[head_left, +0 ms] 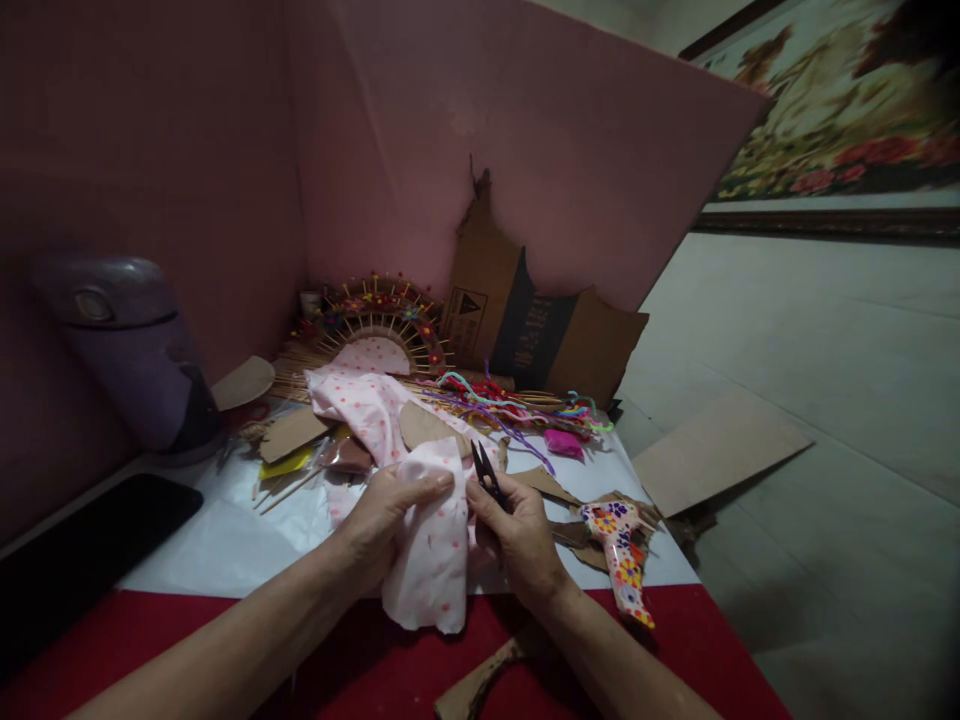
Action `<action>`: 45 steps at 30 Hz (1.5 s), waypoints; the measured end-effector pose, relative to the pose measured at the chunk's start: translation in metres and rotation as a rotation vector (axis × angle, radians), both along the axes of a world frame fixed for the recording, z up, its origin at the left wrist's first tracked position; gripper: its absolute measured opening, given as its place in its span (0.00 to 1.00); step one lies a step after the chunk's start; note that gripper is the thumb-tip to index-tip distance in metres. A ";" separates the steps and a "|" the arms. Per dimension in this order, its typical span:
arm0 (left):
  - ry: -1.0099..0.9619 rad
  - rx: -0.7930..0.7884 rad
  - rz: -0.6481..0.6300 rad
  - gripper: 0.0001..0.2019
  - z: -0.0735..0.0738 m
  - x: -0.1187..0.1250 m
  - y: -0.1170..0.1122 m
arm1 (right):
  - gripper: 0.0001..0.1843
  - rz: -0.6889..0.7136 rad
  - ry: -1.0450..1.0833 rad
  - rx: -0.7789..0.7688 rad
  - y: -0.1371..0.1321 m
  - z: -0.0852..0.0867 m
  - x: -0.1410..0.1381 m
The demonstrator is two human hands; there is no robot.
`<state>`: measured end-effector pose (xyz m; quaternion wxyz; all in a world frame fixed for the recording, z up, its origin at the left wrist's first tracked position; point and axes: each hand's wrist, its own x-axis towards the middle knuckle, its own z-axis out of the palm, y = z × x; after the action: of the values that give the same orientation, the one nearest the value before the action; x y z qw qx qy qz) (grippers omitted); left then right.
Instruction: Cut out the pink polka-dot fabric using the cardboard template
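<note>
Pale pink cloth with red dots (431, 565) hangs in front of me, its upper part spread back over the table. My left hand (386, 515) is closed on the cloth, thumb on top near the upper edge. My right hand (517, 525) is closed around small black thread snips (486, 470), whose two blades point up and stand slightly apart. The right fingertips also touch the cloth's right edge. Just behind the cloth lies a piece of cardboard (435, 430), partly covered by it. The fingers beneath the cloth are hidden.
A floral glue gun (621, 560) lies at the right near cardboard scraps. Behind are a half-round stick frame with flowers (375, 310), coloured pipe cleaners (502, 400) and upright torn cardboard (540, 320). A purple bottle (139, 350) and black phone (97, 550) are left.
</note>
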<state>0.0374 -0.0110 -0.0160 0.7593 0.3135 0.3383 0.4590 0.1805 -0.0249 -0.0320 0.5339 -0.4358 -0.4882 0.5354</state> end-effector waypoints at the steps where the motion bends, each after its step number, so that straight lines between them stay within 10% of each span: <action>1: -0.001 -0.002 0.019 0.13 0.000 0.000 0.001 | 0.18 0.002 -0.019 0.006 0.000 0.000 0.000; 9: 0.034 0.006 0.060 0.15 -0.001 -0.001 0.003 | 0.14 0.016 -0.086 0.042 -0.001 0.000 0.002; 21: 0.127 0.133 -0.222 0.21 -0.012 -0.002 0.003 | 0.13 -0.052 -0.085 0.085 0.003 -0.003 0.005; 45: 0.015 0.076 -0.058 0.13 -0.001 -0.001 0.002 | 0.17 -0.028 -0.120 0.058 0.000 -0.001 0.002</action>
<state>0.0361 -0.0088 -0.0174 0.7574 0.3552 0.3168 0.4470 0.1822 -0.0253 -0.0334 0.5234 -0.4583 -0.5286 0.4864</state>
